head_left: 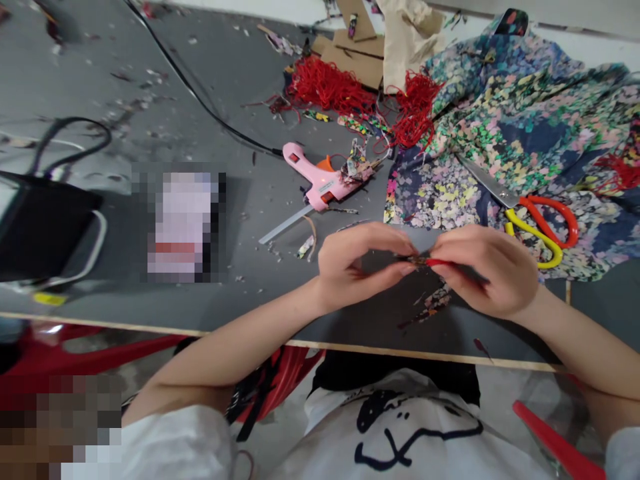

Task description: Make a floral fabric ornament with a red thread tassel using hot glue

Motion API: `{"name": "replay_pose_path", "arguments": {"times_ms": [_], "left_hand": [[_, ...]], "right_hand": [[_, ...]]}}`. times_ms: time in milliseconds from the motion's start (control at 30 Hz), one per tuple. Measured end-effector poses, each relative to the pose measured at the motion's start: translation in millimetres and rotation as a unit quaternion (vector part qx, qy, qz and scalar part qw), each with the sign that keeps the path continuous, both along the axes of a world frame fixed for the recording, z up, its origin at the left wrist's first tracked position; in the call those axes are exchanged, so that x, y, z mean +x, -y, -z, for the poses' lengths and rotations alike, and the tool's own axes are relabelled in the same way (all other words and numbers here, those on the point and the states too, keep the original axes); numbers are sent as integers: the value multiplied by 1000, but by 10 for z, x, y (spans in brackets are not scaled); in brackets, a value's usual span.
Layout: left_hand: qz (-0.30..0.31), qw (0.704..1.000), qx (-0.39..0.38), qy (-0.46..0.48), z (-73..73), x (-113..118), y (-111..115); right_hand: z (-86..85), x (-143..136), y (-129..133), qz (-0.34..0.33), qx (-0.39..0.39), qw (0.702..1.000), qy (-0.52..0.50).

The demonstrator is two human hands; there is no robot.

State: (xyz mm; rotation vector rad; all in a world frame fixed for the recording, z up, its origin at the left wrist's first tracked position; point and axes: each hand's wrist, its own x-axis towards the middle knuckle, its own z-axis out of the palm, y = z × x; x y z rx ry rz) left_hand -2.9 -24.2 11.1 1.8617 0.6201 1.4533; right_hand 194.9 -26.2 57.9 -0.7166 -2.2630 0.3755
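Observation:
My left hand [357, 263] and my right hand [487, 267] meet fingertip to fingertip over the grey table. Between them they pinch a thin dark patterned fabric strip [417, 261], with a bit of red at its right end by my right fingers. Fingers cover most of both ends. Below the hands lie dark floral fabric scraps [434, 301]. Beyond my left hand rests a pink glue gun [320, 179] with a glue stick poking out of its back. Scissors [510, 200] with red and yellow handles lie just past my right hand, on floral cloth [465, 180].
Red yarn [330, 83] is heaped at the back beside cardboard pieces [353, 57] and beige cloth [407, 33]. A black cable [195, 97] runs to the glue gun. At left are a blurred-out phone-like object [183, 223] and a black bag-like item [45, 227]. The table's front edge [370, 348] runs before me.

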Motion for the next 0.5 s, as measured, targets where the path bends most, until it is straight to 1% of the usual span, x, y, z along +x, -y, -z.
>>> {"name": "replay_pose_path", "arguments": {"times_ms": [67,167,333,500], "left_hand": [[11,1000,18,-11,-32,-2,-5],[3,999,40,-28,-57,9,-22],[-18,997,60,-40,-44,31,-45],[-26,995,86,-48,-41,36,-58]], "right_hand": [[10,-11,27,15,76,997,20],[53,-8,28,25,129,991,32],[94,9,11,26,163,985,44],[137,4,13,36,161,985,46]]}}
